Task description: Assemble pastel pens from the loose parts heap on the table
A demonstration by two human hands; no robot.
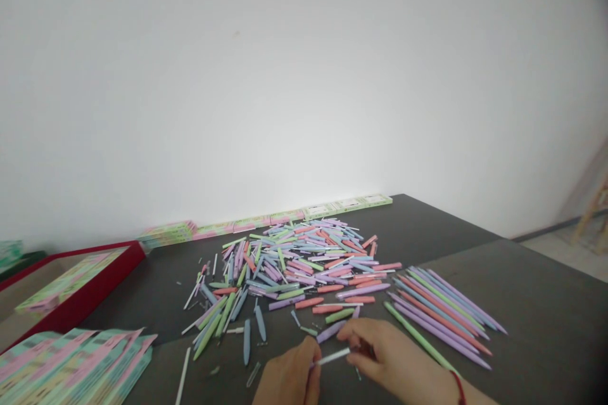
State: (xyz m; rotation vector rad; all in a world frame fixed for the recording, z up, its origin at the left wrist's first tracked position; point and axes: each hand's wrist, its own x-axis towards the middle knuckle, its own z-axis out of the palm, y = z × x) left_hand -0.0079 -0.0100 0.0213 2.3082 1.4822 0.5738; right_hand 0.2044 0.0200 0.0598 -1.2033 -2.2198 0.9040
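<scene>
White tube (334, 355), one, at six o'clock: left hand (292, 374) pinched shut on one end, seemingly for steadiness, right hand (375, 345) part-curled at the other, grip unclear; pens (446, 316), at its two o'clock, aligned, apparently kept from the loose heap (304, 265) at eleven.

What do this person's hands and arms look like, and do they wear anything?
Both are human hands without gloves. The right hand has a thin red band around its wrist, and no sleeve shows on the part of the forearm in view. The left hand shows no band before the picture's edge.
</scene>
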